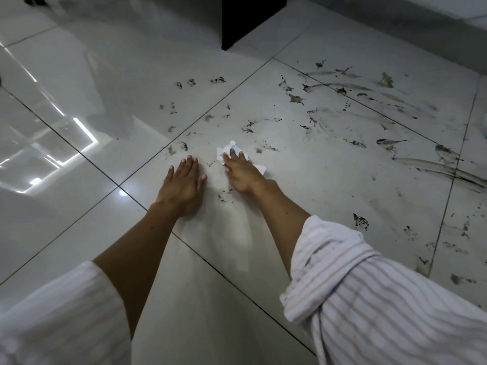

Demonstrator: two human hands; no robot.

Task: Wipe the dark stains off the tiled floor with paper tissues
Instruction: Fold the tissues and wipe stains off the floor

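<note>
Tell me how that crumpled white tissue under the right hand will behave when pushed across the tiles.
The tissue looks crumpled and thin, so it probably bunches rather than staying flat. The glossy floor suggests it slides easily under the right hand. It may tear if wet.

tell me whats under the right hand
A crumpled white paper tissue lies under the right hand, pressed flat to the tiled floor. Its edges stick out beyond the fingers. Any stains beneath the tissue are covered.
</note>
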